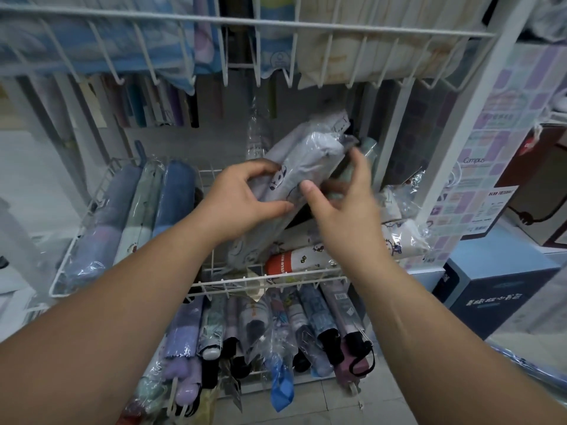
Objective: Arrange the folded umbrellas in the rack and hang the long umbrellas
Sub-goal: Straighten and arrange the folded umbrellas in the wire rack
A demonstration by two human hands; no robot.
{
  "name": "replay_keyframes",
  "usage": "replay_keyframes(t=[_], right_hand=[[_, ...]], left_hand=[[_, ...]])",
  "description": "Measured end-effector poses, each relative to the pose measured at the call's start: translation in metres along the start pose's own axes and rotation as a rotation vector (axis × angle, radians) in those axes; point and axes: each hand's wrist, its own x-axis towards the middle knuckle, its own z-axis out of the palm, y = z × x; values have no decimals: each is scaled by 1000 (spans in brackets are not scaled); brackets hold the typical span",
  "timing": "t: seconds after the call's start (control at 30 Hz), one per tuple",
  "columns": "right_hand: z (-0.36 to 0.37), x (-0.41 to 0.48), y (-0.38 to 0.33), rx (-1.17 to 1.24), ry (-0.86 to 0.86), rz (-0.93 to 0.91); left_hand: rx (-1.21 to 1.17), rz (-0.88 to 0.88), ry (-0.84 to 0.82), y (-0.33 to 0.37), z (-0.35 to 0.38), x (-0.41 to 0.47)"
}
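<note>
A grey folded umbrella with a panda print (306,161), wrapped in clear plastic, is tilted over the middle shelf of the white wire rack (276,279). My left hand (242,197) grips its lower left side. My right hand (343,200) holds its right side, thumb on the plastic, and looks blurred. Beneath them lie a red-and-white folded umbrella (294,260) and a white printed one (402,237). Three folded umbrellas, blue (175,197), pale green (141,216) and lilac (104,228), lie side by side in the shelf's left part.
The bottom shelf holds several folded umbrellas (276,332) with handles pointing toward me. Bagged goods (122,41) fill the top wire shelf. Long umbrellas (153,102) hang behind. A blue box (491,289) and a poster (491,167) stand to the right.
</note>
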Motion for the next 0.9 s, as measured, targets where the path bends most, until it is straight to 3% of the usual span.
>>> replay_keyframes(t=[0.13, 0.33, 0.5, 0.6, 0.9], right_hand=[[29, 8, 8, 342, -188, 93], [42, 13, 11, 321, -355, 136], [47, 18, 20, 271, -420, 168], [52, 19, 29, 237, -387, 201], [65, 18, 39, 16, -351, 115]], left_hand=[[-198, -80, 89, 11, -1, -1], [-391, -340, 132, 0, -7, -6], [-659, -420, 76, -7, -19, -19], [-570, -401, 48, -16, -23, -28], [-99, -391, 336, -36, -33, -49]])
